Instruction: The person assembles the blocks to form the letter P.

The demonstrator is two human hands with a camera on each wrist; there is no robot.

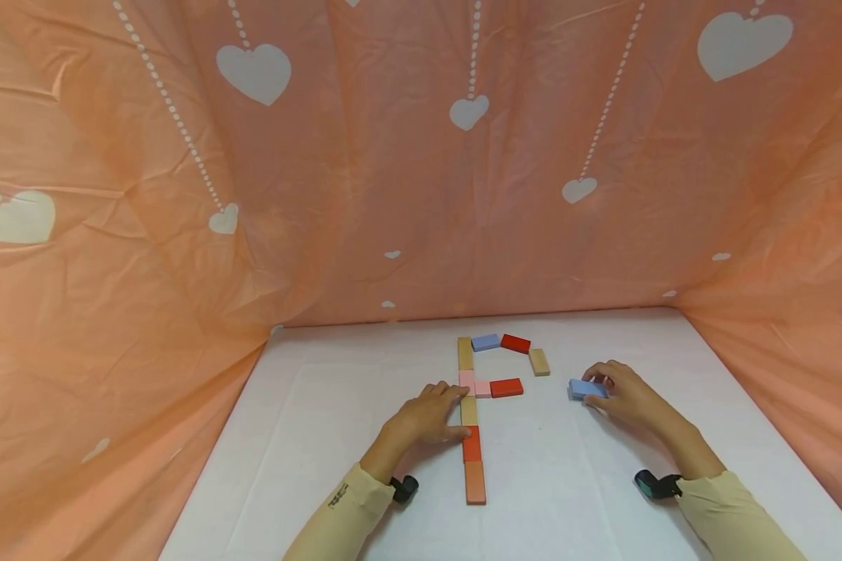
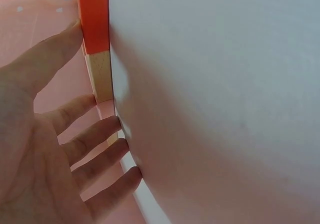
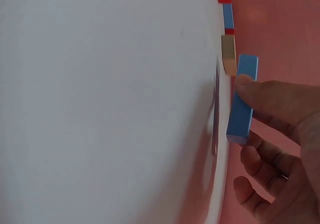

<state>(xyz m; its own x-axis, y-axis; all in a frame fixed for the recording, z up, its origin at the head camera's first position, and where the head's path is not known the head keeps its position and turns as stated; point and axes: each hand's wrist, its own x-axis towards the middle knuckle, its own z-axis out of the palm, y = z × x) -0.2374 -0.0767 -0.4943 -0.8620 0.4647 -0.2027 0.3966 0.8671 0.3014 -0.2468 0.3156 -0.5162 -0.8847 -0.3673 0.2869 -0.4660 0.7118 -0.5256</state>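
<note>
A blue block is pinched between the thumb and fingers of my right hand, to the right of the other blocks. The right wrist view shows this blue block raised a little off the white surface. My left hand lies with spread, fairly straight fingers at the column of blocks. Its thumb touches the orange-red block and a fingertip reaches the pink block. Between them in the column is a natural wood block. The column ends nearest me with a brownish-orange block.
From the column's top wood block, a curve runs right: a lavender-blue block, a red block and a tilted wood block. Lower, a small pink block and a red block extend right. An orange curtain surrounds the white table.
</note>
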